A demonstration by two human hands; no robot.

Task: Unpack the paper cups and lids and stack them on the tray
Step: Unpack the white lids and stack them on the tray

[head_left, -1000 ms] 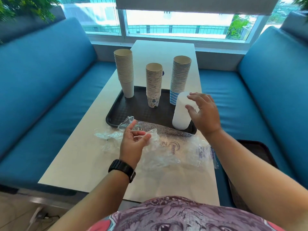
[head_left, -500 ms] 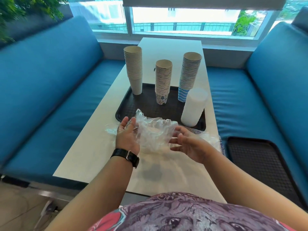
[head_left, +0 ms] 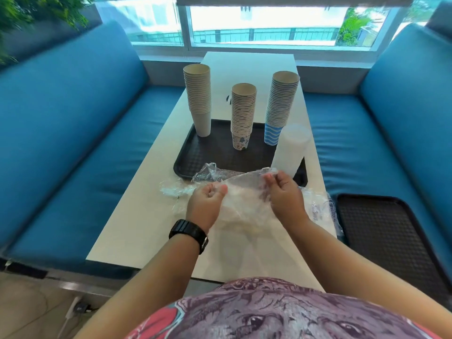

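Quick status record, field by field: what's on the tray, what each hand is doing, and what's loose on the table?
tray: black, on the white table
on tray: plain cup stack, patterned cup stack, blue-striped cup stack, white lid stack, all upright
left hand: pinches the clear plastic wrap
right hand: pinches the same wrap at its far edge
loose on table: more crumpled plastic beside the hands
second tray: on the right seat, nothing on its visible part
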